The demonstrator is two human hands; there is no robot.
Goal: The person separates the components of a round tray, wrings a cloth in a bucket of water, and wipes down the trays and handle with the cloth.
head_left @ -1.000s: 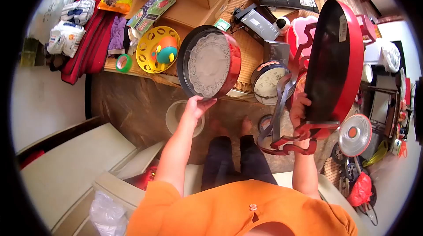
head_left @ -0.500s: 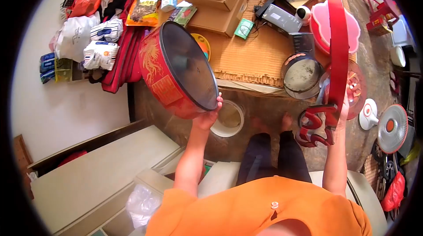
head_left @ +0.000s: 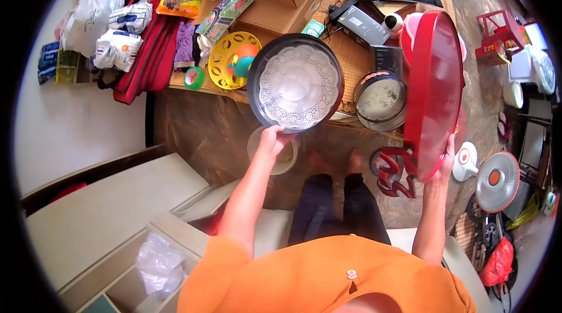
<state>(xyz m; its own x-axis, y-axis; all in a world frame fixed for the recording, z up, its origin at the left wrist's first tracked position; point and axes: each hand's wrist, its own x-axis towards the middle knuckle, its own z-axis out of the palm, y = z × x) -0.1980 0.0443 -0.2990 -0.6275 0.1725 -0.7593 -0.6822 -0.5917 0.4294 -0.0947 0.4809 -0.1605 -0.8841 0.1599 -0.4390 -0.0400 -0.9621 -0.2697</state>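
My left hand [head_left: 274,139] grips the near edge of a round box [head_left: 336,88]. Its dark inside faces me, and a white lace doily [head_left: 293,88] lies on the bottom. At the right, a round, shiny red lid [head_left: 433,96] stands on edge in my right hand [head_left: 443,164], the fingers at its lower side. From the lid's left side sticks out a red handle [head_left: 395,175] in a curled character shape. Box and lid are apart. Some fingers of both hands are hidden behind what they hold.
Cardboard boxes [head_left: 287,0] are stacked at the back of the table, with a yellow toy [head_left: 234,58] to their front left. A round tin [head_left: 380,101] sits near the table edge. On the floor stand a white bucket [head_left: 288,161] and a fan heater [head_left: 497,176].
The round box has moved right and turned, from showing its red, gold-patterned side to showing its inside and the doily. The lid has turned from edge-on to a broader view.
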